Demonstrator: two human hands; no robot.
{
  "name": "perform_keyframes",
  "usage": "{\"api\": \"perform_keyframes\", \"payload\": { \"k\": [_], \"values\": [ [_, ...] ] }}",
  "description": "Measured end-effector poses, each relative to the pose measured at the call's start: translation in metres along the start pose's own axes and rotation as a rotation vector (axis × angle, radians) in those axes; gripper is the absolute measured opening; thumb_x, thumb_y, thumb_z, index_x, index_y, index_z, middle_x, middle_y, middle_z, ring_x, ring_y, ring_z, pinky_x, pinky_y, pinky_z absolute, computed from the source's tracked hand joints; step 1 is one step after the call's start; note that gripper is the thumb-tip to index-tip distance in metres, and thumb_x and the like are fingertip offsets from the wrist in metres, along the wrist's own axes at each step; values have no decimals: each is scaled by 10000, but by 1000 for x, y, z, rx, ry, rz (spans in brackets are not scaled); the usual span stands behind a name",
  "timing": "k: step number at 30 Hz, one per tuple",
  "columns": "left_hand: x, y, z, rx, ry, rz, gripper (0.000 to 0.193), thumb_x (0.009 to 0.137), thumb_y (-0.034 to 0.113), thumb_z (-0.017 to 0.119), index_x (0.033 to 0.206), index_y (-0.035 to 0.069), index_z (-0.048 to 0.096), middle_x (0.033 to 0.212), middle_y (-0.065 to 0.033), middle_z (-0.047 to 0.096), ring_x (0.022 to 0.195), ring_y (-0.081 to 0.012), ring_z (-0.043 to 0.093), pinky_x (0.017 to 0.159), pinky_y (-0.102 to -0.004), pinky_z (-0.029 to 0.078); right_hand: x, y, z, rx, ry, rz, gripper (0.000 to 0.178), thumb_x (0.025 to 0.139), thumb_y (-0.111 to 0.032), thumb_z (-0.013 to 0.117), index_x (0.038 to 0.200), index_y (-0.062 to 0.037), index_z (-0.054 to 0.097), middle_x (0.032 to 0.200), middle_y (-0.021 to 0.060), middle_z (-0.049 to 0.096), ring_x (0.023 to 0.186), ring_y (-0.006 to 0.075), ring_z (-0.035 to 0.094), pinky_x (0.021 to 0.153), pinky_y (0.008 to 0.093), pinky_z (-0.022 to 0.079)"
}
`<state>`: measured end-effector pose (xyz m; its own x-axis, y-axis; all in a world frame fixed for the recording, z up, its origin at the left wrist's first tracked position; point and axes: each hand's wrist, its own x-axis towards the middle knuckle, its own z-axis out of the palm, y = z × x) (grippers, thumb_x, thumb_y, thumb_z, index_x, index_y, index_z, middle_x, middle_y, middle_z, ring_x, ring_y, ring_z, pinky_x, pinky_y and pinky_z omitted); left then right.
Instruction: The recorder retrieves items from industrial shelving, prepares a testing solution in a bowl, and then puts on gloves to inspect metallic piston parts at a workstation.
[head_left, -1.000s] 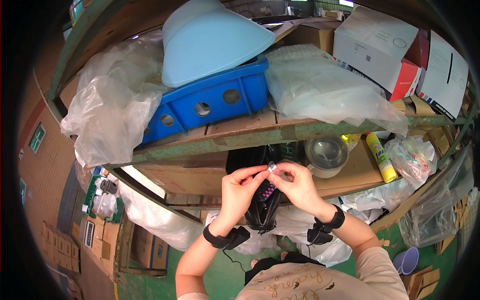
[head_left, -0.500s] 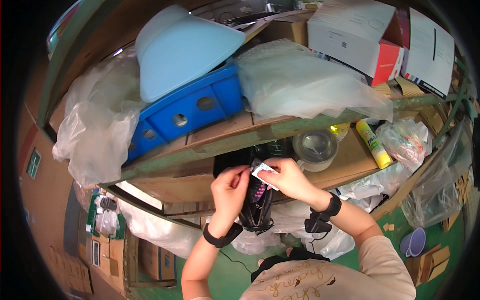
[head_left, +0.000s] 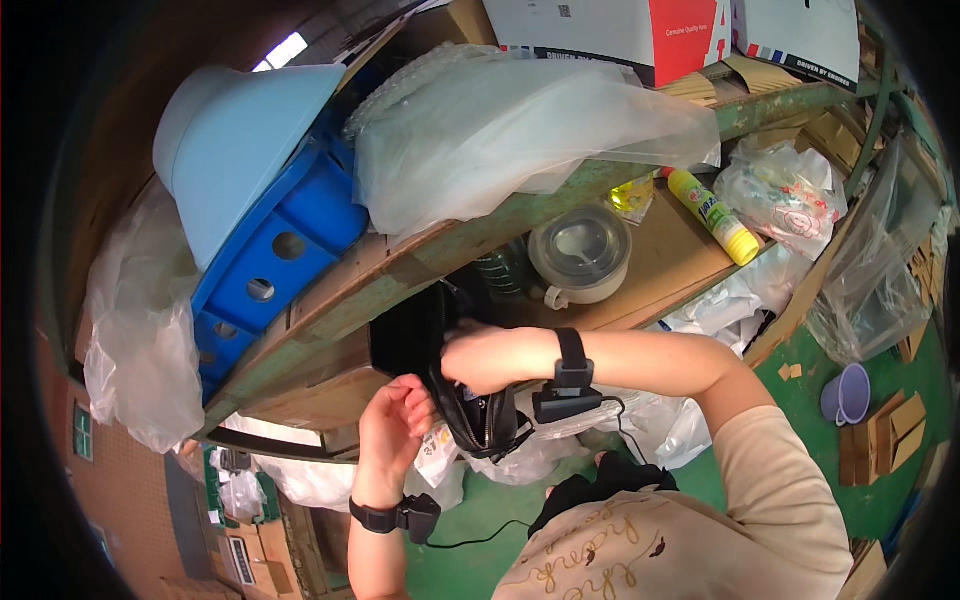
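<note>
A black zippered bag hangs at the shelf's front edge with its mouth unzipped. My right hand reaches into it from the right, and its fingers are hidden inside. My left hand is just left of the bag with its fingers curled in. Whatever those fingers hold, if anything, does not show. Behind the bag, on the lower shelf, stands a round clear-lidded container with a light-coloured body. A dark ribbed object is beside it, partly covered.
A yellow bottle and a knotted plastic bag lie on the lower shelf. Above are a blue crate, a light-blue visor hat, plastic sheeting and white boxes. A purple bucket stands on the green floor.
My right hand has gone from holding a small white packet above the bag to reaching inside it; the packet is out of sight. My left hand has moved down and left. The view has shifted.
</note>
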<state>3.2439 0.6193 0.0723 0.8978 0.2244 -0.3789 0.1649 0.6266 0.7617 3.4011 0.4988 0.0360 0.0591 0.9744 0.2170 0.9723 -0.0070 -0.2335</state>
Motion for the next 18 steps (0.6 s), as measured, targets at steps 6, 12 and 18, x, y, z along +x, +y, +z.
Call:
{"api": "perform_keyframes", "payload": {
  "k": [6, 12, 18],
  "values": [
    [-10, -35, 14, 1278, 83, 637, 227, 855, 62, 525, 992, -6, 693, 668, -23, 521, 612, -148, 517, 538, -295, 405, 12, 22, 13, 398, -92, -18, 228, 732, -57, 575, 923, 0, 686, 953, 197, 673, 985, 353, 621, 835, 419, 495],
    [-16, -36, 14, 1722, 241, 712, 171, 858, 124, 602, 890, -15, 696, 724, -181, 582, 640, -332, 583, 593, -405, 458, 5, 37, 10, 19, -104, 110, 184, 732, -84, 595, 862, -4, 697, 921, 167, 676, 1013, 317, 616, 909, 402, 460],
    [-19, -30, -4, 1789, 424, 688, 186, 851, 150, 627, 824, -23, 691, 747, -194, 604, 649, -369, 600, 606, -432, 478, -4, 41, 6, -53, -231, 14, 184, 725, -51, 569, 826, -25, 720, 903, 147, 692, 948, 308, 640, 959, 417, 432]
  ]
}}
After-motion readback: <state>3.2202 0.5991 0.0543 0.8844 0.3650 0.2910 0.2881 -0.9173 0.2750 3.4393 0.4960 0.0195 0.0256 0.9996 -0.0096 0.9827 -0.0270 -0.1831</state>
